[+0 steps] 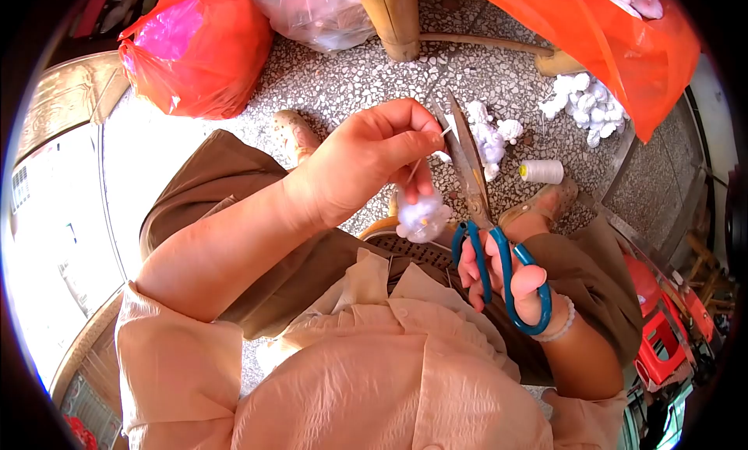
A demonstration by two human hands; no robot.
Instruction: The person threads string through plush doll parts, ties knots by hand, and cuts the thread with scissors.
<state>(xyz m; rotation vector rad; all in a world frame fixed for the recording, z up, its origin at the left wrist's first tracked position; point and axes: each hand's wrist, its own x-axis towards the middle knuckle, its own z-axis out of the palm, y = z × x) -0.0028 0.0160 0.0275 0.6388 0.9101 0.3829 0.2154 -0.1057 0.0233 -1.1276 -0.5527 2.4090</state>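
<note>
My left hand [366, 158] is closed, with thumb and index finger pinched on a thin white strand. Below its fingers hangs a small white fluffy piece [423, 218]. In my right hand [502, 271] are large scissors [471, 173] with teal handles, the fingers through the loops. The scissor blades point up and stand slightly apart, their upper part beside my left fingertips and the strand. White pieces [489, 138] lie on the floor behind the blades, and a spool of white thread [541, 171] lies to their right.
A red bag [206, 60] stands at the upper left beside a clear bag [319, 14]. Another red bag [608, 45] hangs at the upper right, near a white pile [588, 107]. Bamboo furniture legs [389, 17] stand at the top. A red stool [662, 341] is at the right.
</note>
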